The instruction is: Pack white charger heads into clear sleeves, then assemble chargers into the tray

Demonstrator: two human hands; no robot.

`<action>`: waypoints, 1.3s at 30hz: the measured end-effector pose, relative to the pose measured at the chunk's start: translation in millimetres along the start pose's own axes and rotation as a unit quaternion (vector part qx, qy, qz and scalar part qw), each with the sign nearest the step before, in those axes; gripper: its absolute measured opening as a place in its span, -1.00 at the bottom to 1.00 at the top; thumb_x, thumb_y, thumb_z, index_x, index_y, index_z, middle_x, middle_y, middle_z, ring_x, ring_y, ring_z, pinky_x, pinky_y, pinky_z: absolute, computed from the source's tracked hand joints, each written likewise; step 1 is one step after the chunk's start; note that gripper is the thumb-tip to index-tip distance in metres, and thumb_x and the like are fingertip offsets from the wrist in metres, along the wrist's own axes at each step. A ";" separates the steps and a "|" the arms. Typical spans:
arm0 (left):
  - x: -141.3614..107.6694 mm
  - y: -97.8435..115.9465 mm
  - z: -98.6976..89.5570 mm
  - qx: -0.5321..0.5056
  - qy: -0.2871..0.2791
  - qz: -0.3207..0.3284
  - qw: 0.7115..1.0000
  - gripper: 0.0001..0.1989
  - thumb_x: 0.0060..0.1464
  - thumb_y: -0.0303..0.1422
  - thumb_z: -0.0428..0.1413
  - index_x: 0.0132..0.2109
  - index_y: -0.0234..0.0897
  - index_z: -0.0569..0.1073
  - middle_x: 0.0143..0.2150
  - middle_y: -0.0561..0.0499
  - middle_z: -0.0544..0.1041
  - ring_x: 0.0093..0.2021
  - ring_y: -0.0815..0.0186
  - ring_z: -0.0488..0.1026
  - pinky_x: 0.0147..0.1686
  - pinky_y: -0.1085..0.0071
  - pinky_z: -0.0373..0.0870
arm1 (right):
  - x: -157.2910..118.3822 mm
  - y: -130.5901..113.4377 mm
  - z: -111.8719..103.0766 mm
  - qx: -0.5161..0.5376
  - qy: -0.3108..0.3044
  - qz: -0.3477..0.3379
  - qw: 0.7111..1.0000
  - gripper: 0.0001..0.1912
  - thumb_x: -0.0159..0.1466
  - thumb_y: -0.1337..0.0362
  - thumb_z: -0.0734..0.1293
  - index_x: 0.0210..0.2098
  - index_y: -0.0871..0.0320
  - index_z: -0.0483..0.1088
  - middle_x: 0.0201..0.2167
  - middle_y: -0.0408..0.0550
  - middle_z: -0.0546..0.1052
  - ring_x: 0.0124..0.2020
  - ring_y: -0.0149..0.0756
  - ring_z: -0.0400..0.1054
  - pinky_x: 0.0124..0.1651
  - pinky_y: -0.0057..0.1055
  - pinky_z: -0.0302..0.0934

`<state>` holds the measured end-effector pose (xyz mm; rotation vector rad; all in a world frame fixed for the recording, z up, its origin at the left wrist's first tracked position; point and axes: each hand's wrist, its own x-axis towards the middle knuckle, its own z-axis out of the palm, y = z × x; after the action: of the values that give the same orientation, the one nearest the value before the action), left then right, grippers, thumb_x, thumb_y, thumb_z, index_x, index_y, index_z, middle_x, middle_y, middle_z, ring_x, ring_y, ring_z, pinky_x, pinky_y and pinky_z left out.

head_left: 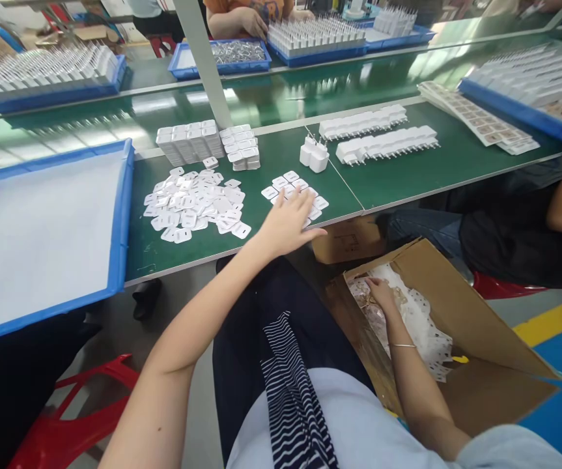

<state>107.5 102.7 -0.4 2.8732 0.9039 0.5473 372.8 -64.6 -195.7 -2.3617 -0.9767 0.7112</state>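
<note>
Looks only partway along, judging from the mix of ordered and loose pieces. On the green desk point(156, 256), shows a closely spaced batch of laid-out tags point(291, 176), small, white and set in slanting rows. Also shows a loose heap of tags point(187, 203), overlapping and turned every way, seemingly the larger share left to arrange. Behind the heap, has 2 groups of neat stacks point(195, 141) point(240, 148), apparently put in order; cannot tell whether finished or waiting. Farther right, includes a small cluster of white plugs point(314, 156) and 2 plug rows point(363, 122) point(387, 144).

Has the left hand point(288, 221) open, palm down, fingers spread over the laid-out tags, partly hiding them; cannot count the covered ones. Puts that batch beneath and just beyond the fingers, with the heap near, to the left. Has the right hand point(382, 294) down inside the cardboard box point(466, 316), below desk level and apart from the laid-out tags, reaching in at the white sheets point(420, 316). Cannot tell whether gripping or merely touching.
</note>
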 end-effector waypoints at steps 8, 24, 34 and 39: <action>-32.6 27.4 14.0 -0.027 0.092 0.167 0.981 -0.73 0.30 -0.49 -0.08 -0.06 -0.36 0.52 0.02 -0.23 0.60 0.12 0.12 0.51 0.13 0.10 0.48 | -27.0 -109.4 -7.3 0.327 -0.091 -0.110 0.934 -0.34 0.28 -0.25 0.13 -0.10 0.21 0.46 -0.16 0.11 0.59 -0.11 -0.17 0.49 -0.04 -0.23 0.38; -125.4 69.3 -16.5 -0.211 0.226 -0.125 0.943 -0.55 0.17 -0.43 0.13 0.20 -0.20 0.39 0.29 -0.20 0.36 0.32 0.03 0.27 0.26 -0.05 0.28 | -109.2 -185.3 -10.8 0.478 -0.320 -0.177 0.799 -0.73 0.07 0.20 0.53 -0.27 0.17 0.54 -0.35 -0.11 0.61 -0.37 -0.31 0.47 -0.27 -0.39 0.39; -141.7 69.4 -13.0 -0.153 0.212 -0.218 0.940 -0.60 0.23 -0.35 0.07 0.21 -0.20 0.37 0.30 -0.18 0.31 0.36 0.03 0.19 0.30 -0.07 0.17 | -121.2 -191.2 0.7 0.453 -0.399 -0.131 0.786 -0.67 0.10 0.17 0.51 -0.17 0.19 0.55 -0.23 -0.04 0.64 -0.24 -0.20 0.53 -0.16 -0.29 0.41; -139.4 66.1 -13.1 -0.102 0.248 -0.166 0.949 -0.65 0.18 -0.38 0.14 0.12 -0.15 0.45 0.00 -0.09 0.54 0.04 0.16 0.48 0.06 0.18 0.42 | -125.6 -191.7 0.0 0.395 -0.431 -0.155 0.796 -0.77 0.09 0.20 0.50 -0.36 0.26 0.54 -0.47 -0.10 0.59 -0.47 -0.33 0.45 -0.42 -0.45 0.30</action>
<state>32.2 -31.3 -19.6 2.3564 1.2696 1.2662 202.0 -37.6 -45.2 -1.0650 -1.0535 1.7125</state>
